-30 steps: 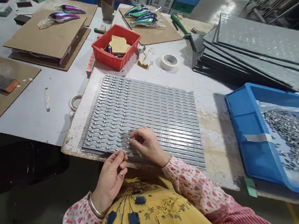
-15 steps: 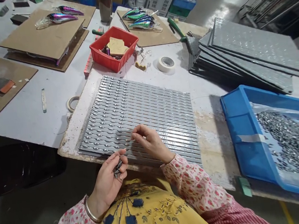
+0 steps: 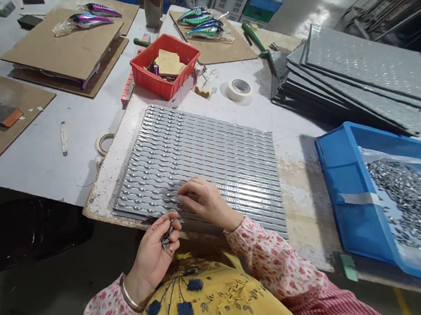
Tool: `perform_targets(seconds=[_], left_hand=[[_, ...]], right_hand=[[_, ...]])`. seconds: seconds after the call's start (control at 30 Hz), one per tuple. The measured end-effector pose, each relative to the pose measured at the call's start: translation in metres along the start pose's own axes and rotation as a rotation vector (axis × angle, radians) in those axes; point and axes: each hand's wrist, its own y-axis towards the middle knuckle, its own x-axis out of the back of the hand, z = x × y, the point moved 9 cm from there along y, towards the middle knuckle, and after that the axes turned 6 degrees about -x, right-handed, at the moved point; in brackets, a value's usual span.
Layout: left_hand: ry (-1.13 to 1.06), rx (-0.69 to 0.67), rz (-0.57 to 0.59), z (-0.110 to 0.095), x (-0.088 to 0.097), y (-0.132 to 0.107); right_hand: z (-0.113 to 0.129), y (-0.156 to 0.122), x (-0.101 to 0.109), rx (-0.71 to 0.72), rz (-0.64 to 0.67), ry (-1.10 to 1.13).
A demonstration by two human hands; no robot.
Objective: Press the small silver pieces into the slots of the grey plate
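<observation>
My left hand [image 3: 151, 254], just off the board's near edge, is curled around several small dark-silver metal pieces [image 3: 167, 236]. Its thumb and index finger meet above them. My right hand [image 3: 208, 203] hovers low over the grey ridged board [image 3: 217, 151], thumb and forefinger drawn close together. Whatever may be between those fingertips is too small to make out. Rows of shiny silver teardrop-shaped pieces [image 3: 137, 179] sit in the left part of the board; its right part shows narrow parallel grooves.
On the right, a blue bin [image 3: 342, 173] holds a heap of small metal pieces. Behind it lie stacked grey boards [image 3: 369, 60]. A red tray [image 3: 153, 83], a tape roll [image 3: 238, 90], another tape roll [image 3: 103, 144] and colourful fishing lures [image 3: 204, 28] lie farther back.
My right hand has shifted slightly left and down over the board, toward my left hand. The left hand keeps its metal pieces. The whole view has shifted slightly.
</observation>
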Motion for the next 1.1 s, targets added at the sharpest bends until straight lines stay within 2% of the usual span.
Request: perform_targets(seconds=[0.2,0.27,0.47,0.7,0.83,0.97,1.1], left_hand=[[0.040,-0.022,-0.001,-0.001,0.000,-0.002],[0.041,-0.013,-0.006,0.000,0.000,-0.003],[0.030,0.015,0.007,0.002,-0.003,-0.004],[0.039,0.026,0.008,0.004,-0.004,-0.002],[0.039,0.017,0.009,0.003,-0.001,-0.002],[0.048,-0.009,0.031,0.002,-0.002,-0.001],[0.064,-0.019,0.034,0.001,-0.003,0.000]], right_hand=[[0.011,0.003,-0.024,0.048,0.090,-0.298],[0.013,0.004,-0.024,0.058,0.082,-0.285],[0.005,0.004,-0.003,0.044,0.005,-0.143],[0.013,0.002,-0.021,0.116,0.094,-0.307],[0.014,0.004,-0.014,0.115,0.046,-0.189],[-0.006,0.006,0.006,0.008,-0.047,0.009],[-0.019,0.004,0.006,-0.030,-0.034,0.040]])
